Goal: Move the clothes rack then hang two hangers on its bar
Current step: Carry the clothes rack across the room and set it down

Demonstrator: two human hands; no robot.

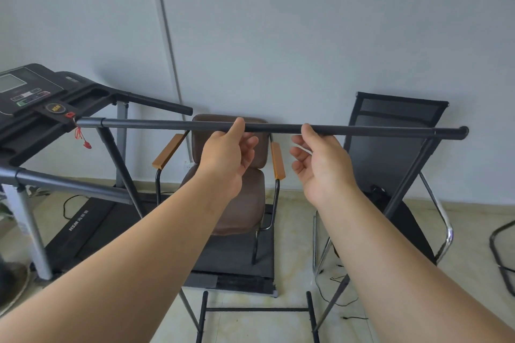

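Clothes rack stands right in front, dark slanted legs, its grey bar running level across. Left hand and right hand both sit loose, fingers uncurled, only thumbs touching the bar. Two chairs crowd behind: brown armchair, black mesh chair. One treadmill at left.
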